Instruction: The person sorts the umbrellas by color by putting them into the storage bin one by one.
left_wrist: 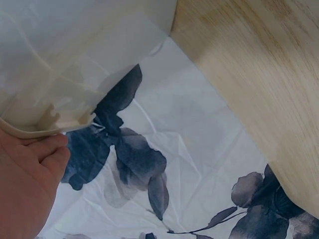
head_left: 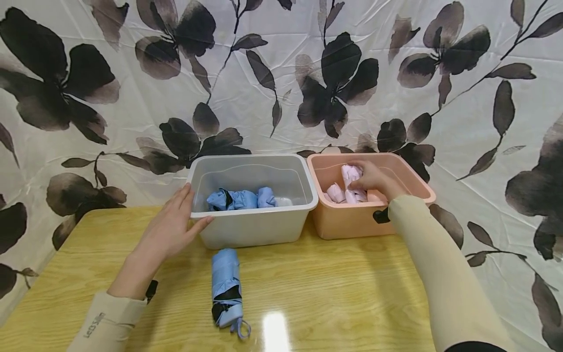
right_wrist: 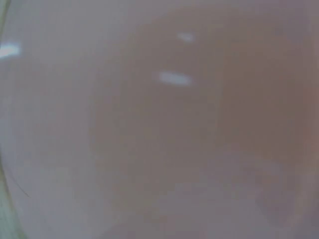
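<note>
In the head view, my left hand (head_left: 169, 227) lies against the left end of the grey-white bin (head_left: 250, 230), fingers fairly straight and thumb at its front rim. The left wrist view shows those fingers (left_wrist: 50, 149) touching the rim from outside. Blue folded umbrellas (head_left: 244, 199) lie in this bin. Inside the orange bin (head_left: 352, 222), my right hand (head_left: 371, 177) grips a pink folded umbrella (head_left: 350, 176); more pink fabric (head_left: 336, 193) lies beside it. Only a blurred, close surface fills the right wrist view.
A blue folded umbrella (head_left: 227, 286) with a wrist loop lies on the wooden table (head_left: 330, 293) in front of the grey-white bin. The two bins stand side by side, rims touching or nearly so. Behind them hangs a floral cloth (head_left: 272, 63).
</note>
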Tool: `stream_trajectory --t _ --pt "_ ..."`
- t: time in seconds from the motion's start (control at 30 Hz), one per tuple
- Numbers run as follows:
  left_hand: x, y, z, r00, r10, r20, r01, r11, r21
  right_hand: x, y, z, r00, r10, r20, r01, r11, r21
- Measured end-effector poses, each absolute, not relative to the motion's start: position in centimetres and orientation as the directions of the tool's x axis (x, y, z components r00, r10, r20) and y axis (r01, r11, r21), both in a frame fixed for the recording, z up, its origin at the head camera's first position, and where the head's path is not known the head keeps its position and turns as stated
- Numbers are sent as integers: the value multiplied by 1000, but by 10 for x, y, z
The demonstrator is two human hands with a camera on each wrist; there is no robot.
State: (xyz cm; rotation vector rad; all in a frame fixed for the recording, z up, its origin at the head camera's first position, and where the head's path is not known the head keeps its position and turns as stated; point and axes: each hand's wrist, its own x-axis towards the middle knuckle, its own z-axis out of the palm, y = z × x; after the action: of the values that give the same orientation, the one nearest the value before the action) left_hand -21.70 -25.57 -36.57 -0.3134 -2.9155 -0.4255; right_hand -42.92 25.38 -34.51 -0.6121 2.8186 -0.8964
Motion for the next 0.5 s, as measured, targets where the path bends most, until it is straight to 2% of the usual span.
stream_trajectory --t 0.17,0.33,0.5 --pt "-217 -254 -367 -962 179 205 230 937 262 -431 262 -355 -910 -411 -53 -291 726 -623" --pt "-217 -254 -367 -962 175 209 228 936 267 -434 266 -362 -884 -468 0 -374 707 -600" --pt "-217 -254 -366 -963 173 208 225 938 265 -435 264 -364 -863 -499 -78 -364 721 -589"
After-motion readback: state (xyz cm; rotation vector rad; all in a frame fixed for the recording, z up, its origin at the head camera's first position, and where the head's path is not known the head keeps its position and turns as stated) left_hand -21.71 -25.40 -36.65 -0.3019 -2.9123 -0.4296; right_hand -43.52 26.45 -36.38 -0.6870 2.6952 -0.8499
